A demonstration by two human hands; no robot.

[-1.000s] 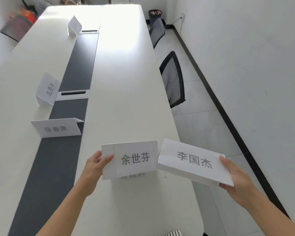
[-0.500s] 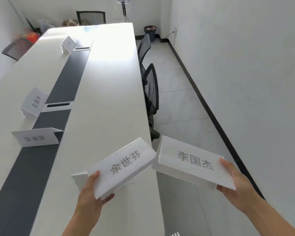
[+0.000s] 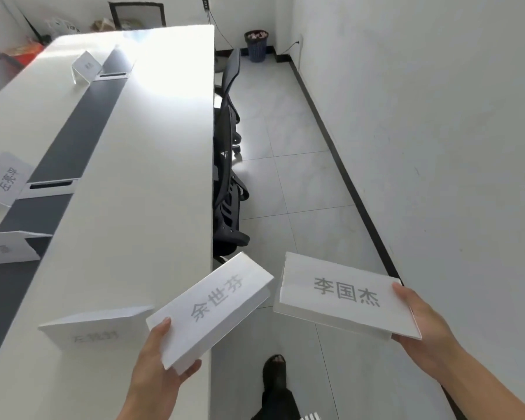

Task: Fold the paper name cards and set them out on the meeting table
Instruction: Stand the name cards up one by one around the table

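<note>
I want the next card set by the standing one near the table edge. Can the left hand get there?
Probably yes: the left hand with its card is right beside the standing card, and bare table lies ahead.

Single head-worn wide-angle view, no second view to share scene. Camera stands at near right corner of long white counter [image 3: 152, 183], faces forward and steeply down along its length toward far wall. Both hands close below lens at bottom edge: left hand [image 3: 155, 380], right hand [image 3: 422, 331]. Tiled floor [image 3: 303, 189] and white side wall fill right half.
</note>
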